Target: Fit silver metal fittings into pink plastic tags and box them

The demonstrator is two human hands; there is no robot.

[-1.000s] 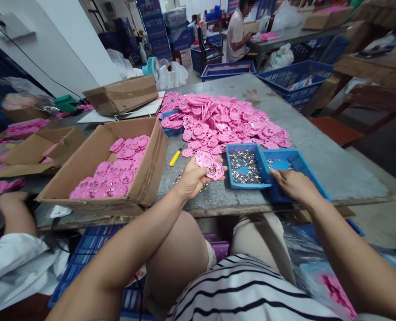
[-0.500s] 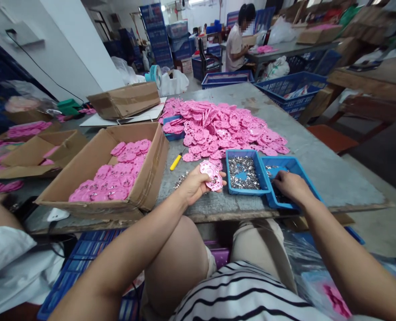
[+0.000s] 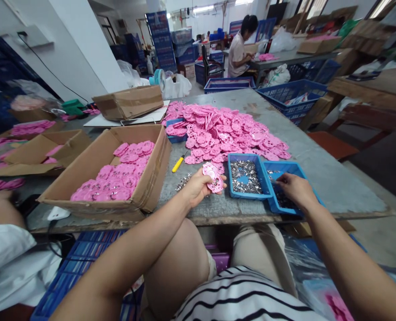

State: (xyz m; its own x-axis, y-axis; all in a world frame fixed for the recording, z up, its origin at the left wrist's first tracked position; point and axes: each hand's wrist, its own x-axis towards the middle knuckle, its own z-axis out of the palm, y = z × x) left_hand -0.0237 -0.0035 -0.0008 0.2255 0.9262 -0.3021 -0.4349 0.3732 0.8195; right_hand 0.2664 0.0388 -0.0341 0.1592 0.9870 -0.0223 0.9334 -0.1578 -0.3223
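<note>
My left hand (image 3: 198,187) is closed on a pink plastic plate (image 3: 213,176) with a scalloped edge and small holes, held over the table's front part. My right hand (image 3: 296,191) hovers over the right blue tray (image 3: 313,194), its fingertips pinched together; what they hold, if anything, is too small to make out. Dark small parts lie in that tray under the hand. Between my hands stands the left blue tray (image 3: 249,195), with many shiny metal pieces (image 3: 251,171) in it. A large heap of similar pink plates (image 3: 224,129) spreads behind.
A cardboard box (image 3: 159,165) with stacked pink plates stands at the left. Near it lie a yellow-handled tool (image 3: 177,164) and loose metal pieces (image 3: 183,182). A co-worker's arm (image 3: 4,209) is at far left; another person (image 3: 240,51) sits farther back.
My right hand has lifted slightly from the right tray, its fingers now pinched above the parts. My left hand keeps hold of the pink plate. The camera view has shifted a little.
</note>
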